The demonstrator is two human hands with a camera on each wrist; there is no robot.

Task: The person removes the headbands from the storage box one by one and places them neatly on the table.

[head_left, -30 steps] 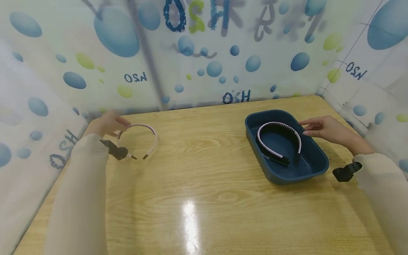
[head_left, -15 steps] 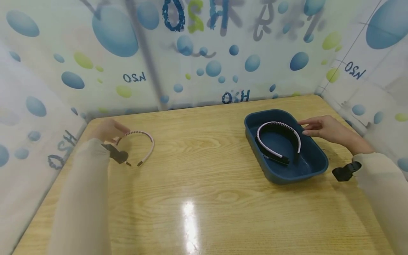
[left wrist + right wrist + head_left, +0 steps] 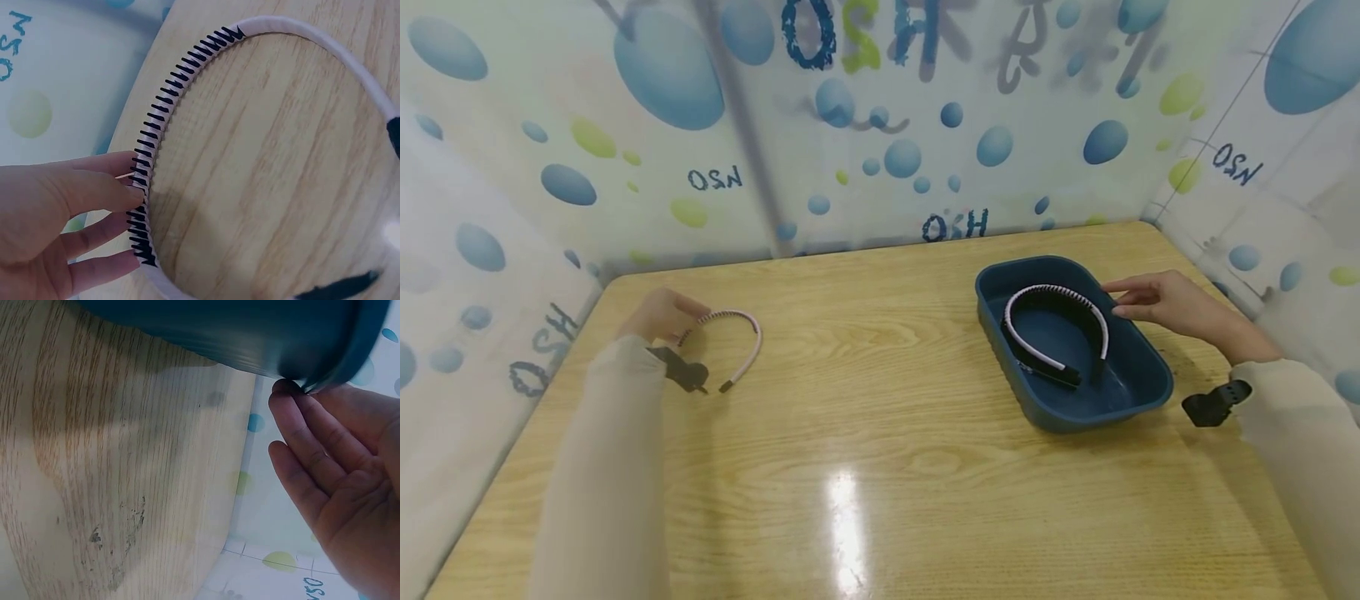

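My left hand [image 3: 662, 315] pinches a pale pink headband [image 3: 290, 26] between thumb and fingers, on the part laced with black cord. The band lies at or just above the table at the left, its dark tips toward me; in the head view the wrist camera hides part of it. At the right, my right hand [image 3: 1172, 304] grips the rim of a dark blue plastic basin [image 3: 1026, 404]. In the right wrist view, several fingers [image 3: 306, 440] lie under the rim and the thumb is partly hidden. A similar laced headband [image 3: 1013, 329] rests inside the basin.
A dark band-like shape [image 3: 1052, 375] shows beneath the headband in the basin, too dark to identify. The wood-grain table [image 3: 865, 358] is bounded at the back and sides by a wall covering [image 3: 850, 192] printed with bubbles and lettering.
My left hand has come down and slightly nearer to me with the pink headband, lowering it toward the table. The right hand and the basin have stayed in place.
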